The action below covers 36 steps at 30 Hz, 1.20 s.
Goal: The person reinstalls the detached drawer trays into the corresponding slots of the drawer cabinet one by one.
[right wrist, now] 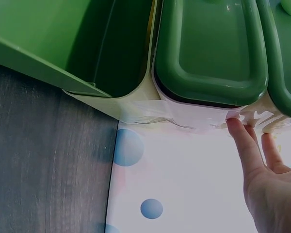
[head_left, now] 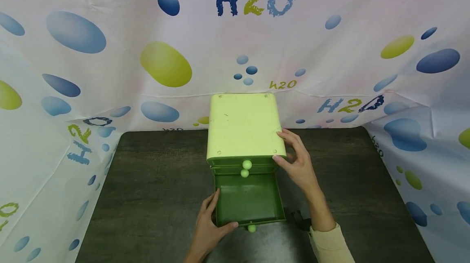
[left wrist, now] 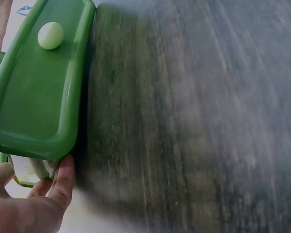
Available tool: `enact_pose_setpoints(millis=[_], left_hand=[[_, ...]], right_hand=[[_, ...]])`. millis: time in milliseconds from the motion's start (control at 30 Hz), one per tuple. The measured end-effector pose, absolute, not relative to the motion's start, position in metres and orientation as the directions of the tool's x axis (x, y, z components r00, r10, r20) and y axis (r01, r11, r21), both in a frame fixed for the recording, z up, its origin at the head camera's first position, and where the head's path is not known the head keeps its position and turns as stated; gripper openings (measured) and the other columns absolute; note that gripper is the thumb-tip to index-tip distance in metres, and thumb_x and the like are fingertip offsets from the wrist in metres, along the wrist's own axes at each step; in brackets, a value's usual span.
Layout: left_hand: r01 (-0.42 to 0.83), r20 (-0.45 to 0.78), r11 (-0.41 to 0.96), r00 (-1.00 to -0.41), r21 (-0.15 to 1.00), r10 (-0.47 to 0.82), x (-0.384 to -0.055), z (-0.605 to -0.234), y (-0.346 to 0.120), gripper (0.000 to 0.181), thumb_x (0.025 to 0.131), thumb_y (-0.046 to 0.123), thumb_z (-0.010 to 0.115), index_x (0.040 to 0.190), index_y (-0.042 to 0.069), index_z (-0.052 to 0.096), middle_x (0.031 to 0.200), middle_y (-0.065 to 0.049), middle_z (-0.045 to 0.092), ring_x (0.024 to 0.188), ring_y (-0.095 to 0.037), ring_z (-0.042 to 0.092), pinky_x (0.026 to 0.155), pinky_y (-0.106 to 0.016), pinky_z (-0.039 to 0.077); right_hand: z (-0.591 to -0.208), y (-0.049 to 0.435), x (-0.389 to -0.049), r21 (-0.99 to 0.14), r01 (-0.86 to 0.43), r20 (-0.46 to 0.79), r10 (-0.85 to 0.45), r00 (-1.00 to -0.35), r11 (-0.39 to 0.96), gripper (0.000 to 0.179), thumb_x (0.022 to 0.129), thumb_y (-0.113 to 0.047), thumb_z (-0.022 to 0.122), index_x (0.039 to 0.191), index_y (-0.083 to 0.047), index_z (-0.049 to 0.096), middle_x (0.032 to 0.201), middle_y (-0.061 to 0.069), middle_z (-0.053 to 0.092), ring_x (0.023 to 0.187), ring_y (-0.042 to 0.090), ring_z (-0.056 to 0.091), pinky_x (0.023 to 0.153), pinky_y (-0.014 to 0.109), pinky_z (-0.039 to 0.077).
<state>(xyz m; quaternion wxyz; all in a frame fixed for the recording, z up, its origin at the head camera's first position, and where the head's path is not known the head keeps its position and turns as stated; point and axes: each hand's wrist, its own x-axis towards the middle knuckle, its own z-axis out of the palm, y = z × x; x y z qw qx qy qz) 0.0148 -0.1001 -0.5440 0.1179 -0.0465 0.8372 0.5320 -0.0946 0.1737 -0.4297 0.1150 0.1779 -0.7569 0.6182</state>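
Note:
A small drawer cabinet (head_left: 245,126) with a pale yellow-green top stands on the dark table. Its lowest drawer (head_left: 249,201), dark green inside, is pulled out and holds nothing. My left hand (head_left: 207,226) grips this drawer at its front left corner, thumb by the front edge and fingers along the side. In the left wrist view, the drawer front (left wrist: 39,92) carries a round light-green knob (left wrist: 51,35). My right hand (head_left: 299,161) touches the cabinet's right side near the top, its fingers fairly straight in the right wrist view.
Two upper drawers, with light-green knobs (head_left: 247,165), sit closed above the open one. Dark wood-grain tabletop (head_left: 158,189) spreads on both sides. A white sheet (head_left: 121,71) printed with blue and green spots hangs behind and beside the table.

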Motion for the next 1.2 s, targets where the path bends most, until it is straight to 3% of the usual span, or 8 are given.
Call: enact_pose_setpoints(millis=[200,467,667,900,1200], left_hand=[[-0.164,-0.224,0.454,-0.971,0.876,0.082,0.010,-0.546,-0.102,0.105,0.074,0.049,0.085,0.158,0.019,0.029,0.149,-0.022,0.034,0.125,-0.045,0.048,0.087,-0.047,0.054],[-0.135,-0.199,0.465,-0.976,0.875,0.090,0.008,-0.553,-0.106,0.102,0.075,0.049,0.085,0.157,0.019,0.032,0.149,-0.020,0.036,0.121,-0.039,0.054,0.079,-0.035,0.055],[-0.103,-0.165,0.494,-0.983,0.864,0.083,0.006,-0.554,-0.107,0.102,0.073,0.049,0.086,0.156,0.017,0.036,0.150,-0.020,0.038,0.121,-0.037,0.055,0.076,-0.032,0.054],[-0.103,-0.175,0.528,-0.981,0.843,0.088,0.006,-0.553,-0.107,0.106,0.071,0.056,0.085,0.154,0.013,0.037,0.152,-0.023,0.034,0.118,-0.039,0.056,0.071,-0.029,0.054],[-0.073,-0.153,0.586,-0.984,0.807,0.088,0.008,-0.550,-0.108,0.110,0.066,0.060,0.086,0.154,0.014,0.038,0.153,-0.019,0.034,0.116,-0.038,0.056,0.069,-0.027,0.055]], right_hand=[[-0.443,0.179,-0.100,-0.891,-0.425,0.408,-0.127,-0.904,0.163,0.063,0.082,0.021,0.067,0.141,0.006,0.048,0.150,0.025,0.035,0.123,0.016,0.050,0.088,0.020,0.052],[-0.459,0.183,-0.105,-0.895,-0.421,0.405,-0.128,-0.905,0.145,0.066,0.084,0.016,0.069,0.144,-0.003,0.049,0.153,0.015,0.036,0.123,0.024,0.050,0.088,0.022,0.053],[-0.458,0.183,-0.103,-0.898,-0.407,0.390,-0.123,-0.912,0.168,0.066,0.083,0.019,0.068,0.143,0.001,0.048,0.153,0.018,0.035,0.123,0.026,0.050,0.087,0.021,0.052],[-0.434,0.176,-0.095,-0.895,-0.406,0.385,-0.138,-0.913,0.183,0.059,0.085,0.016,0.068,0.140,0.009,0.046,0.149,0.027,0.035,0.123,0.018,0.050,0.088,0.020,0.052],[-0.431,0.176,-0.094,-0.905,-0.385,0.366,-0.129,-0.922,0.181,0.060,0.085,0.017,0.067,0.140,0.008,0.047,0.150,0.025,0.035,0.124,0.029,0.049,0.088,0.021,0.052]])
